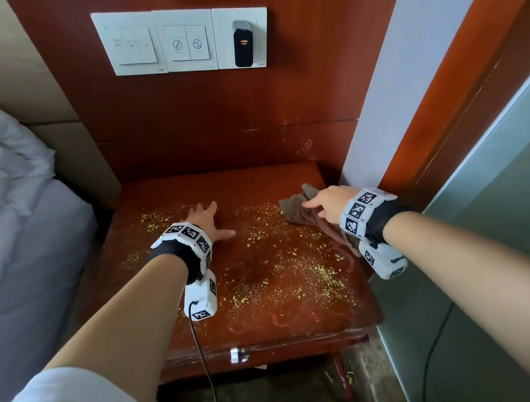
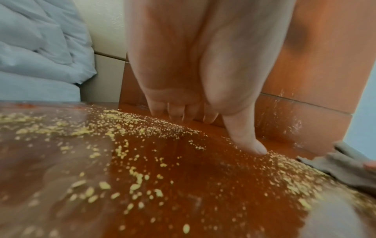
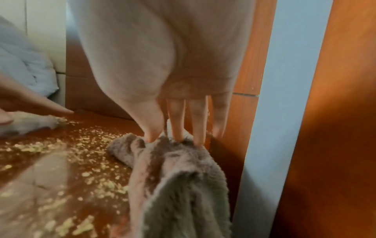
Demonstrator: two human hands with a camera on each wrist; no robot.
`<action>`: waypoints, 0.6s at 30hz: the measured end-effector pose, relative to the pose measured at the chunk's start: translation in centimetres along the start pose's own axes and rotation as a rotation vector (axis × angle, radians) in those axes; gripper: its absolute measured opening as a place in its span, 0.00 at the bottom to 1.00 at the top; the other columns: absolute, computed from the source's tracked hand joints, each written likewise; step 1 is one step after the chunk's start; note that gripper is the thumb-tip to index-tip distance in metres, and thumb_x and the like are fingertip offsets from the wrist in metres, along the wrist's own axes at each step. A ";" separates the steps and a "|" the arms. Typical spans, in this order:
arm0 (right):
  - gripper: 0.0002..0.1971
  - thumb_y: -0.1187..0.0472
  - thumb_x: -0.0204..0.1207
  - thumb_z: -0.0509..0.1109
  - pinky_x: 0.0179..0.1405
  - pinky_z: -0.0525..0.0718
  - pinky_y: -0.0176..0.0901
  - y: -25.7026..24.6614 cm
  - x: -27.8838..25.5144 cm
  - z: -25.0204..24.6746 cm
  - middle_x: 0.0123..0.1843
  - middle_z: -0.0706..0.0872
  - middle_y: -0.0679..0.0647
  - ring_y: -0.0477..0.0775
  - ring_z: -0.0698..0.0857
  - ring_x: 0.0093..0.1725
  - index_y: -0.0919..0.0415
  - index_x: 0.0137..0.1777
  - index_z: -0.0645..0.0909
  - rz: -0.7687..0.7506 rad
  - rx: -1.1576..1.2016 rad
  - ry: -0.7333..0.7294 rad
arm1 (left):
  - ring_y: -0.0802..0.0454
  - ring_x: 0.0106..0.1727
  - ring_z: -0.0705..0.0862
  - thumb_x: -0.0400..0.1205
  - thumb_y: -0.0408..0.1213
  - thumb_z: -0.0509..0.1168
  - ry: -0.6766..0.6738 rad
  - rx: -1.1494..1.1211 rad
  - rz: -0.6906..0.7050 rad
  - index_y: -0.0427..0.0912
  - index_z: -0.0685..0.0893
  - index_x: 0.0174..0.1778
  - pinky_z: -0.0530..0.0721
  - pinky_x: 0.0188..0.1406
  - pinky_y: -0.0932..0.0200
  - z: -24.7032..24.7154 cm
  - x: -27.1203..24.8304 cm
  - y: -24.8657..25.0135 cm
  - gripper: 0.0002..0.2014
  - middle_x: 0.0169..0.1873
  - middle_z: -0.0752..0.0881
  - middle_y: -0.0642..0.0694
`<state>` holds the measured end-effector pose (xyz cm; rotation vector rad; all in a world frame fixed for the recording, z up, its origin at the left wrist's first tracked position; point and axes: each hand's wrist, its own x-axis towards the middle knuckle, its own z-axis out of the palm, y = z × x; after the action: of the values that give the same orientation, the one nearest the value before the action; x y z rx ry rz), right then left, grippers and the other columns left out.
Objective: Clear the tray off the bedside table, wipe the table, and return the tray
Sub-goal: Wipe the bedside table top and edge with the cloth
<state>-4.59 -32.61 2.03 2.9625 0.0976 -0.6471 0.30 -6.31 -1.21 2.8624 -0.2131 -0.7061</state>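
The reddish wooden bedside table (image 1: 267, 321) is strewn with yellow crumbs (image 1: 307, 276). My left hand (image 1: 209, 221) lies flat on the table top near its middle, fingers spread and straight; its thumb (image 2: 250, 141) touches the wood among the crumbs (image 2: 114, 133). My right hand (image 1: 321, 202) presses a brown-grey cloth (image 1: 302, 210) onto the table's far right corner with straight fingers (image 3: 178, 122). The cloth (image 3: 177, 177) trails back under the wrist. No tray is in view.
A bed with white bedding (image 1: 5, 177) stands left of the table. A wooden wall panel with switches (image 1: 181, 39) rises behind it. A white wall edge (image 1: 382, 96) and a wooden door frame (image 1: 458, 96) close in the right side. A cable (image 1: 203, 364) hangs from my left wrist.
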 end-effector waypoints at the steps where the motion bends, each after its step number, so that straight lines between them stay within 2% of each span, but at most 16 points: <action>1: 0.27 0.60 0.84 0.60 0.64 0.79 0.51 0.2 0.1 0.1 0.83 0.64 0.54 0.59 0.73 0.73 0.40 0.80 0.61 -0.011 -0.028 -0.013 | 0.40 0.85 0.45 0.79 0.54 0.65 -0.001 -0.003 -0.001 0.46 0.45 0.84 0.53 0.83 0.41 0.0 0.1 0.0 0.46 0.84 0.45 0.39; 2: 0.30 0.59 0.83 0.61 0.72 0.73 0.54 0.4 0.3 0.6 0.85 0.55 0.52 0.61 0.63 0.80 0.40 0.82 0.56 -0.025 -0.044 -0.048 | 0.40 0.84 0.45 0.78 0.54 0.66 -0.003 -0.001 -0.001 0.47 0.45 0.84 0.53 0.83 0.41 0.0 0.2 -0.1 0.46 0.84 0.45 0.39; 4: 0.33 0.57 0.83 0.61 0.81 0.62 0.57 0.6 0.9 1.7 0.86 0.42 0.53 0.61 0.49 0.85 0.42 0.83 0.49 -0.046 -0.023 -0.119 | 0.39 0.84 0.44 0.77 0.54 0.67 -0.007 0.008 0.003 0.47 0.44 0.84 0.52 0.83 0.39 0.0 0.6 -0.1 0.47 0.84 0.44 0.40; 7: 0.32 0.55 0.84 0.58 0.81 0.63 0.51 0.9 1.4 3.1 0.86 0.39 0.56 0.61 0.49 0.85 0.43 0.84 0.47 -0.071 0.036 -0.088 | 0.39 0.84 0.44 0.75 0.54 0.70 -0.010 -0.019 -0.003 0.49 0.43 0.84 0.51 0.83 0.39 0.2 1.3 0.0 0.50 0.84 0.43 0.40; 13: 0.32 0.54 0.84 0.59 0.83 0.57 0.54 1.2 3.7 3.2 0.86 0.39 0.56 0.62 0.48 0.85 0.43 0.84 0.48 -0.050 0.129 -0.079 | 0.38 0.84 0.46 0.71 0.59 0.71 -0.018 0.083 -0.025 0.47 0.46 0.84 0.50 0.82 0.41 0.5 2.8 0.1 0.54 0.84 0.43 0.39; 18: 0.32 0.54 0.84 0.59 0.83 0.56 0.55 1.2 6.2 2.3 0.86 0.39 0.56 0.63 0.47 0.85 0.43 0.84 0.48 -0.034 0.138 -0.075 | 0.38 0.84 0.45 0.71 0.60 0.71 -0.021 0.069 -0.011 0.46 0.45 0.84 0.50 0.83 0.42 0.8 2.9 -0.2 0.54 0.83 0.42 0.38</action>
<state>0.22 -33.86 -2.56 3.0692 0.1015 -0.8000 2.48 -6.71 -3.21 2.9246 -0.2292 -0.7459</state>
